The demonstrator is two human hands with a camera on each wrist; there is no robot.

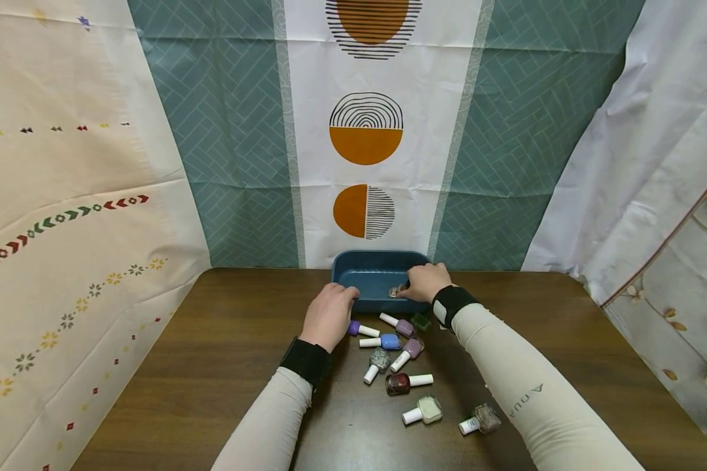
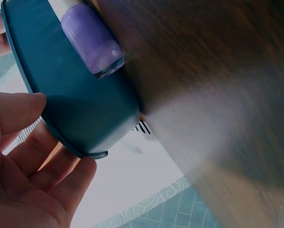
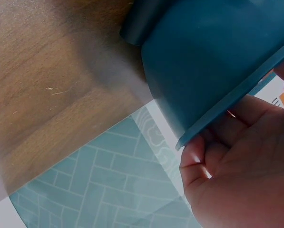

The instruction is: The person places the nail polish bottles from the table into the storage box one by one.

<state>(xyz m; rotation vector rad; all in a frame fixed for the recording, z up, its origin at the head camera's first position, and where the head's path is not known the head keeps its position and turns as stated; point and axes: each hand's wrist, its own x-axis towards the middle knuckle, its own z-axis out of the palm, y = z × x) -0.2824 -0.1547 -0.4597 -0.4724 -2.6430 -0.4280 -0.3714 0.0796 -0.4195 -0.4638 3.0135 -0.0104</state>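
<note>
A blue plastic tub stands at the table's far edge. My left hand holds its front left corner, with thumb and fingertips at the rim in the left wrist view. Over the tub's right side reaches my right hand, its fingers inside and pinching a small clear-brown nail polish bottle near the tub's floor. The right wrist view hides that bottle behind the tub wall. Just before the tub lie a purple nail polish bottle, a blue one, a mauve one and a dark green one.
Nearer on the brown table lie another mauve bottle, a grey glitter bottle, a dark red one, a pale green one and a brown glitter one. A patterned curtain hangs behind the table.
</note>
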